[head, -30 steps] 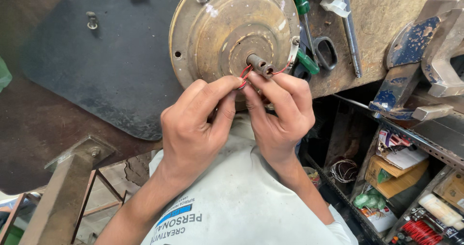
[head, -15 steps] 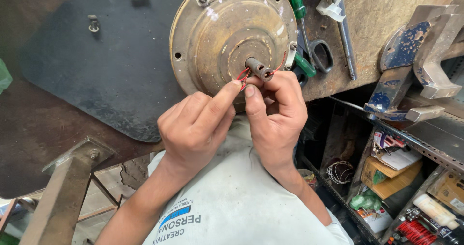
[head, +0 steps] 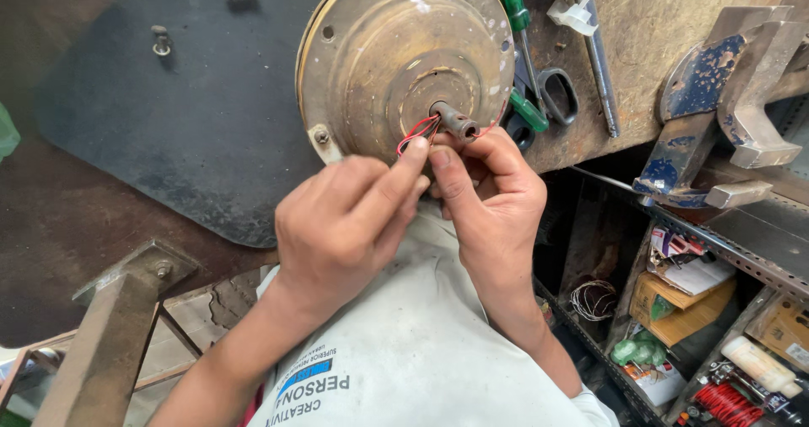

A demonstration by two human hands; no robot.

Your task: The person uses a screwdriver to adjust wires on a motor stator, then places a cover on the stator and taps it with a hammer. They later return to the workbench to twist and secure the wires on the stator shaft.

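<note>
Round brass-coloured motor housing [head: 379, 56] lies on dark mat [head: 168, 123] at bench edge, short shaft [head: 455, 122] sticking out of hub. Left hand [head: 345, 225] and right hand [head: 489, 199] meet just below shaft, fingertips closed, pinching thin red wires [head: 413, 132] emerging from hub. Green-handled screwdriver [head: 514, 5] behind housing; blue vise [head: 716, 115] at right.

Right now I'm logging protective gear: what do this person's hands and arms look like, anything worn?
Both the left hand and the right hand are bare: no gloves, rings or watch in view. The forearms are uncovered, no sleeves reaching them. A light grey printed shirt covers the body.
</note>
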